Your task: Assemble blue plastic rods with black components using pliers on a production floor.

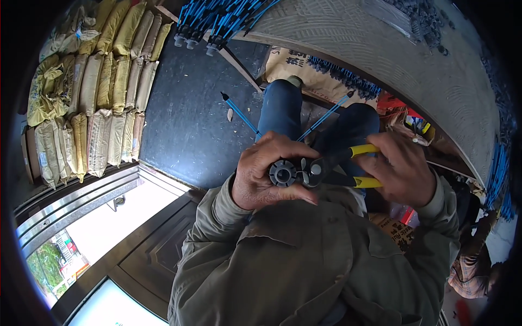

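Note:
My left hand (258,168) is wrapped round a black, round ribbed fitting (283,174), its open end facing up. Two thin blue rods with black tips, a left rod (242,115) and a right rod (328,115), spread out beyond this hand; where they join is hidden. In my right hand (402,165) are pliers (365,182) with yellow handles, held spread apart. The dark head of the pliers lies beside the fitting, close to my left fingers and thumb. Whether the jaws grip anything cannot be made out.
A worktable (337,27) curves across the far right, with a bundle of blue rods (217,24) hanging over its left end. Stacked sacks (95,87) stand at the left beyond the dark floor (190,103). Another person's plaid sleeve (472,274) shows at the lower right.

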The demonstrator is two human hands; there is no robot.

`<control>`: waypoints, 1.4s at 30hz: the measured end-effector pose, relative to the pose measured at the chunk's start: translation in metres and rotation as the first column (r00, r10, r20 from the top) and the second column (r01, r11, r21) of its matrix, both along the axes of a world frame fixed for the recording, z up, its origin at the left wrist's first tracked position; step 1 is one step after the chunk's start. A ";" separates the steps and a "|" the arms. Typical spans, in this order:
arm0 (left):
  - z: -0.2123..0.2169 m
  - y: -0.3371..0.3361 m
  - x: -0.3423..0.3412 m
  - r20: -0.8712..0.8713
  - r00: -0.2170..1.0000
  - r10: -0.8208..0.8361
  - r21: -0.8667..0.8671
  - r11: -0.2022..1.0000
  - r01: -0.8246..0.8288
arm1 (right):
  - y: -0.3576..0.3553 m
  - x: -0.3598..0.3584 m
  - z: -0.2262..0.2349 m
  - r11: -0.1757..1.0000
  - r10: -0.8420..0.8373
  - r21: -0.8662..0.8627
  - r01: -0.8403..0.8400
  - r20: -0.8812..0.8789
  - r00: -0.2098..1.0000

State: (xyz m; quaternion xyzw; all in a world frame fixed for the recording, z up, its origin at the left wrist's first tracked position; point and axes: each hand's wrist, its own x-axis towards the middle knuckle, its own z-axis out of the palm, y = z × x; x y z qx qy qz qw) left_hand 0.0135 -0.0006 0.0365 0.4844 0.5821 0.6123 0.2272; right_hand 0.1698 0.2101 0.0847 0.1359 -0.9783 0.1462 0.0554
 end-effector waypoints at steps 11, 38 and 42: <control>-0.002 0.007 -0.019 0.142 0.966 -0.216 0.070 0.976 0.208 | -0.008 0.006 -0.024 0.030 0.827 -0.644 0.765 0.445 0.343; -0.018 0.012 0.035 0.293 0.855 0.427 0.210 0.844 -0.494 | -0.110 -0.044 -0.100 -0.193 -0.298 -0.946 0.262 0.311 0.902; -0.021 0.013 0.039 0.289 0.850 0.441 0.326 0.789 -0.520 | -0.116 -0.043 -0.101 -0.147 -0.350 -0.966 0.212 0.251 0.903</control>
